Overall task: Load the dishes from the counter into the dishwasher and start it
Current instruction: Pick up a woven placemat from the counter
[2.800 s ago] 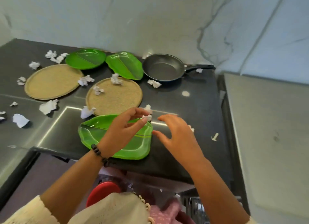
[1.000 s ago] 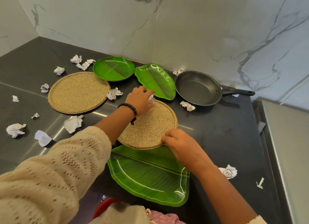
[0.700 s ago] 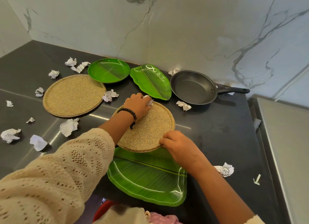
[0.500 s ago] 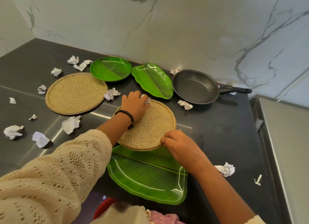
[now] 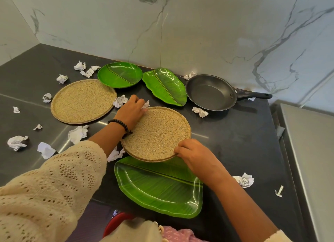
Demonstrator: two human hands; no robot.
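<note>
The speckled round plate (image 5: 156, 133) lies on the dark worktop (image 5: 235, 142), its near edge overlapping the large green leaf-shaped plate (image 5: 159, 187) at the worktop's front edge. Our left hand (image 5: 131, 111) rests on the plate's far left rim with the fingers (image 5: 139, 104) curled over a crumpled white paper (image 5: 146, 104), which they hold against the rim. Our right hand (image 5: 193, 153) grips the plate's near right rim, fingers bent over the edge. A second speckled round plate (image 5: 83, 100) sits to the left, apart from the first. Behind them, near the marble wall (image 5: 198, 33), we see a round green plate (image 5: 120, 74), a smaller green leaf plate (image 5: 165, 87) just beside it, and a black frying pan (image 5: 211, 92) with its handle pointing right. Crumpled paper scraps (image 5: 17, 142) are scattered across the worktop, most on the left, one near our right forearm.
</note>
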